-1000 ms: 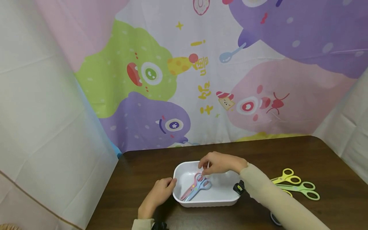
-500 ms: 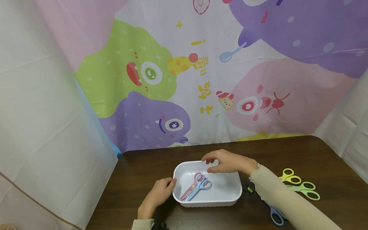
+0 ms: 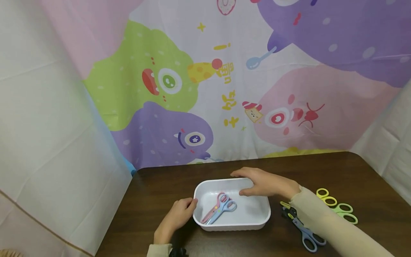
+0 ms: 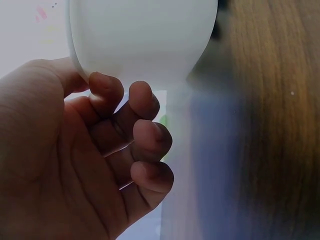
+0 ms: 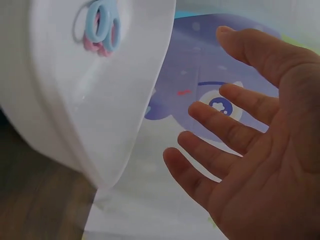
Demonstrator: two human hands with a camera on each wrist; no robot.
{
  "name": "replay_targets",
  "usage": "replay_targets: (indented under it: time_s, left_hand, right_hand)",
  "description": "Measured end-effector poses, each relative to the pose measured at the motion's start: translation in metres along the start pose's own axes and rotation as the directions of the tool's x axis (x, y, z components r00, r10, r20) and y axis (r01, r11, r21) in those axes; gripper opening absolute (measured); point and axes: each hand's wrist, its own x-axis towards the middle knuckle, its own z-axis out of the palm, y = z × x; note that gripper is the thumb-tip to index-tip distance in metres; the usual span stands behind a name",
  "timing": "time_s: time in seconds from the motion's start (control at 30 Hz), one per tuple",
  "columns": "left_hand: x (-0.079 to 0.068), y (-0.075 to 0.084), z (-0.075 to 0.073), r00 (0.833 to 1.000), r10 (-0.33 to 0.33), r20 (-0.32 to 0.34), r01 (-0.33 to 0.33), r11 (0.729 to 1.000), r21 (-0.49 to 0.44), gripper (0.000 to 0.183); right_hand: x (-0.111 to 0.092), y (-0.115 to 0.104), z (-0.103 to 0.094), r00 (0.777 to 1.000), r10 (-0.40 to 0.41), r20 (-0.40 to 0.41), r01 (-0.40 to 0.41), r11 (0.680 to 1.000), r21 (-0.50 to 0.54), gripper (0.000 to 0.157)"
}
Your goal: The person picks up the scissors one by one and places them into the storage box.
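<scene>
A white plastic basin (image 3: 231,227) stands on the table, holding pink scissors (image 3: 209,215) with light blue scissors (image 3: 217,215) lying across them. My left hand (image 3: 176,215) pinches the basin's left rim between thumb and index finger; in the left wrist view its other fingers curl below the rim. Above the basin's back right part is my right hand (image 3: 264,182), fingers and thumb spread apart, holding nothing. The right wrist view shows that hand (image 5: 255,130) beside the basin's wall, with the scissors' blue handles (image 5: 102,22) inside.
On the dark wooden table (image 3: 144,200), right of the basin, lie blue-grey scissors (image 3: 306,233), green scissors (image 3: 346,213) and yellow scissors (image 3: 325,197), partly hidden by my right sleeve (image 3: 334,221). A printed cloth (image 3: 237,142) hangs behind the table.
My right hand has drawn back to the right from above the scissors in the basin, and its fingers have spread. More of the blue-grey scissors shows beside the sleeve. My left hand stays put.
</scene>
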Motion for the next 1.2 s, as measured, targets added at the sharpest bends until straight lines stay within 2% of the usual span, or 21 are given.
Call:
replay_targets:
  time_s: [0.2,0.47,0.8,1.07,1.2]
  left_hand:
    - [-0.001,0.001,0.0,1.0,-0.002,0.01,0.002,1.0,0.0,0.036]
    - [0.001,0.0,-0.002,1.0,-0.012,0.009,0.012,1.0,0.019,0.037]
    - [0.0,0.001,-0.001,1.0,0.006,0.011,-0.006,1.0,0.004,0.037]
    - [0.0,-0.001,0.0,1.0,-0.005,0.016,0.004,1.0,0.015,0.038]
    - [0.001,-0.002,0.0,1.0,-0.01,0.02,0.009,1.0,0.027,0.038]
  right_hand:
    - [-0.012,0.005,-0.003,0.999,-0.001,-0.038,0.0,1.0,-0.031,0.063]
    - [-0.024,0.009,-0.012,0.999,0.007,-0.036,-0.009,0.998,-0.064,0.067]
    - [-0.042,0.013,-0.019,0.997,0.028,-0.078,-0.035,0.996,-0.084,0.091]
    - [-0.055,0.025,-0.024,0.991,0.065,-0.121,-0.076,0.993,-0.094,0.087]
    - [-0.06,0.032,-0.026,0.985,0.055,-0.162,-0.072,0.993,-0.097,0.086]
